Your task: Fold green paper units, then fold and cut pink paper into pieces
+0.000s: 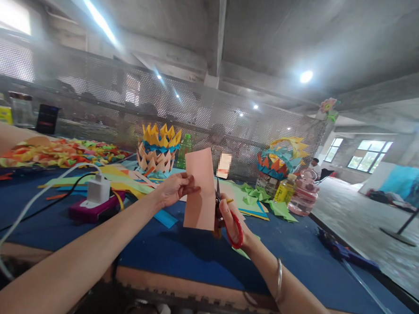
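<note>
Pinched at its left edge by my left hand (pixel 177 189), a sheet of salmon-pink paper (pixel 201 204) stands upright over the table, with a faint crease across its middle. My right hand (pixel 234 220) grips a pair of scissors (pixel 238 237) with red handles. Their dark blades point up along the paper's right edge; whether they touch it I cannot tell. Beyond my left hand sits a folded-paper basket (pixel 157 149) in yellow, blue and peach. Past my right hand lie green paper pieces (pixel 257 194) on stacked coloured sheets.
A purple power strip (pixel 94 207) with a white charger (pixel 98 189) and cables lies at left, before a heap of paper scraps (pixel 67 153). A second paper basket (pixel 282 156), a yellow bottle (pixel 284 189) and a pink jug (pixel 304 193) stand at right. Nearer lies a glue gun (pixel 345 250).
</note>
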`<state>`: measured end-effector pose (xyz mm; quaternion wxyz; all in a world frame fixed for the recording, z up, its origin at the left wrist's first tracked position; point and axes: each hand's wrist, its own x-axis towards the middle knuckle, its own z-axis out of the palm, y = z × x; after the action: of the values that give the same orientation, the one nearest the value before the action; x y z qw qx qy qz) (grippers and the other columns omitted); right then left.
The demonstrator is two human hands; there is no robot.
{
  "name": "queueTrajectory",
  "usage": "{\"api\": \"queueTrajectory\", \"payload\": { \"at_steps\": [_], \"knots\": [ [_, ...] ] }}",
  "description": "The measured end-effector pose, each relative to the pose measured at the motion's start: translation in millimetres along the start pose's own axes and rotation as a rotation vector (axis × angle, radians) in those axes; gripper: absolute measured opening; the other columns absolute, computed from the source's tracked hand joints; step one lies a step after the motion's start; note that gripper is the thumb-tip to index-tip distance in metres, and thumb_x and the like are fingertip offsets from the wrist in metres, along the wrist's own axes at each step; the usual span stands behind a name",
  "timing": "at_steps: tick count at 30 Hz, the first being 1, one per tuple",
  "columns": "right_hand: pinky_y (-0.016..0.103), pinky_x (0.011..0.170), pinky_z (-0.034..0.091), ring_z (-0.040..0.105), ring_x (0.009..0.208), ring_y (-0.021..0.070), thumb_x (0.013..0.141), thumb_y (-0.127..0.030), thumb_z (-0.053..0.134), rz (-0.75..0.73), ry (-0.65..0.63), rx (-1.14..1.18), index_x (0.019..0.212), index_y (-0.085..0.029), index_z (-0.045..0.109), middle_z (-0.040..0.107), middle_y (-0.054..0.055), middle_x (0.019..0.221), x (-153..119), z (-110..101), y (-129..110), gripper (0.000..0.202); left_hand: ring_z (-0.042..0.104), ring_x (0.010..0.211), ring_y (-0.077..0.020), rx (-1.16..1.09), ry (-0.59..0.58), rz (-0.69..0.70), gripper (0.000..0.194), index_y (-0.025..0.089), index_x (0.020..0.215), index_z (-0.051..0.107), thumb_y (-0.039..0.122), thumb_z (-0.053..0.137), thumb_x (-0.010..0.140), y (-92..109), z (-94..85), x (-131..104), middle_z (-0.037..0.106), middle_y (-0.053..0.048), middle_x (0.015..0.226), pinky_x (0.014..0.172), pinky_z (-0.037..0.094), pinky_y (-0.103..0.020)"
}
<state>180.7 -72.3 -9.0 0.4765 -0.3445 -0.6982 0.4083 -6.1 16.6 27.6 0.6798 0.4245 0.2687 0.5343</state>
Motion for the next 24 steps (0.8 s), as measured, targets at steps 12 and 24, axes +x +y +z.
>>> {"api": "queueTrajectory", "payload": {
  "at_steps": [12,24],
  "knots": [
    [0.018,0.036,0.031,0.037,0.036,0.0062,0.084,-0.071,0.040,-0.004,0.113,-0.018,0.069,-0.022,0.039,0.040,-0.009,0.046,2.3,1.1,5.8,0.052,0.056,0.045,-0.0062,0.003,-0.022,-0.009,0.036,0.009,0.054,0.053,-0.011,0.042,0.082,1.1,0.4,-0.9,0.047,0.003,0.052,0.064,0.060,-0.021],
    [0.017,0.029,0.022,0.028,0.027,0.0046,0.080,-0.075,0.044,0.083,0.138,-0.014,0.066,-0.022,0.037,0.034,-0.010,0.036,1.8,2.1,0.3,0.055,0.054,0.044,-0.0056,-0.011,-0.028,-0.018,0.037,0.009,0.055,0.052,-0.006,0.042,0.087,0.6,-1.6,0.1,0.046,0.003,0.051,0.064,0.061,-0.022]
  ]
}}
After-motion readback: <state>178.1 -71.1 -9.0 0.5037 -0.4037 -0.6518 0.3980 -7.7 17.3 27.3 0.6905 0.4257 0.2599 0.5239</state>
